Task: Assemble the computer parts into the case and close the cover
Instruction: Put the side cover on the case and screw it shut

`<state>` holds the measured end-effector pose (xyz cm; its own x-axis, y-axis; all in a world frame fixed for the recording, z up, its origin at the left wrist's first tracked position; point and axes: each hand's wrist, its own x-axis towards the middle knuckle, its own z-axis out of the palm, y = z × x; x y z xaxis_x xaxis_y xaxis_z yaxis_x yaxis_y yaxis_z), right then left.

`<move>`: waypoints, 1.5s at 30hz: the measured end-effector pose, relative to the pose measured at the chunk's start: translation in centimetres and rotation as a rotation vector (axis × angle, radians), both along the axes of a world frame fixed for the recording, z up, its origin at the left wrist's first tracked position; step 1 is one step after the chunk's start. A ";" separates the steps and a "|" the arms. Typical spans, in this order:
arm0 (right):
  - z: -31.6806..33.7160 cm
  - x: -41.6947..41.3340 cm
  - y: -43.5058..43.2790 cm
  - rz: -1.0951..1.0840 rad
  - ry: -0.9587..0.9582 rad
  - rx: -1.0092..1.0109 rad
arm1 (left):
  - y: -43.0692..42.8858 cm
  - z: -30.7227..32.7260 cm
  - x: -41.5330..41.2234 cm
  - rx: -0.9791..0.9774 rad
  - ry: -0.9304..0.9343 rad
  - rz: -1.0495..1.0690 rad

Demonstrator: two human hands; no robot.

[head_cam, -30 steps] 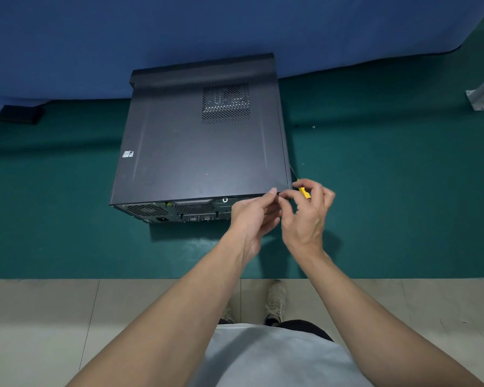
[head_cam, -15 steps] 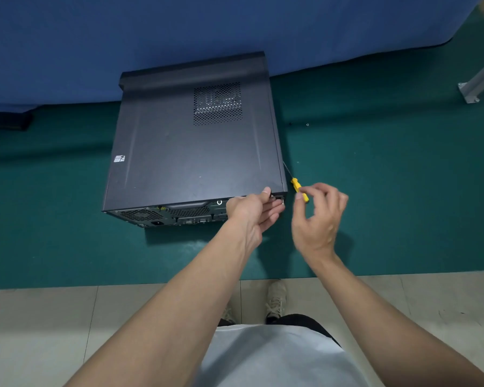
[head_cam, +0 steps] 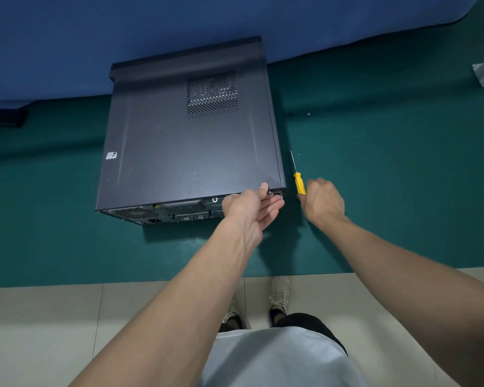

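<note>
Presently the case (head_cam: 179, 213) lies flat on the green mat (head_cam: 389, 191), cover (head_cam: 185, 146) on, rear panel toward the person. The left hand (head_cam: 249, 208) pinches its near right corner, thumb on top. The right hand (head_cam: 323, 201), fingers curled, meets the screwdriver (head_cam: 299, 183) handle; a grasp cannot be confirmed. Risk: a slackened pinch lets the cover shift out of line. Open mat lies right of the case; its near edge is well apart.
</note>
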<state>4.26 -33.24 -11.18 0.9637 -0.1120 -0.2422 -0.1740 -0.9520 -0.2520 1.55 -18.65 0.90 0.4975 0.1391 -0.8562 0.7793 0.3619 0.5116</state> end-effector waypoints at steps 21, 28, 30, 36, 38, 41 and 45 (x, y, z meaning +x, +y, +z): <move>8.8 -5.4 2.7 -0.776 0.186 1.267 | 0.1 0.0 -0.2 -0.008 -0.041 -0.003; 9.5 -11.8 7.1 -0.570 0.031 1.124 | 0.4 -0.1 -0.2 -0.066 -0.066 -0.002; 9.1 -12.6 7.7 -0.546 0.028 1.079 | 0.5 -0.1 -0.3 -0.075 -0.075 -0.014; 9.2 -12.9 8.3 -0.577 0.032 1.049 | 0.5 -0.1 -0.3 -0.096 -0.080 0.006; 9.4 -12.9 8.2 -0.571 0.031 0.998 | 0.5 -0.1 -0.4 -0.096 -0.085 0.002; 9.6 -12.8 8.1 -0.569 0.018 0.963 | 0.4 -0.1 -0.3 -0.089 -0.090 0.005; 9.7 -12.7 8.2 -0.577 0.002 0.961 | 0.4 -0.3 -0.3 -0.086 -0.098 0.011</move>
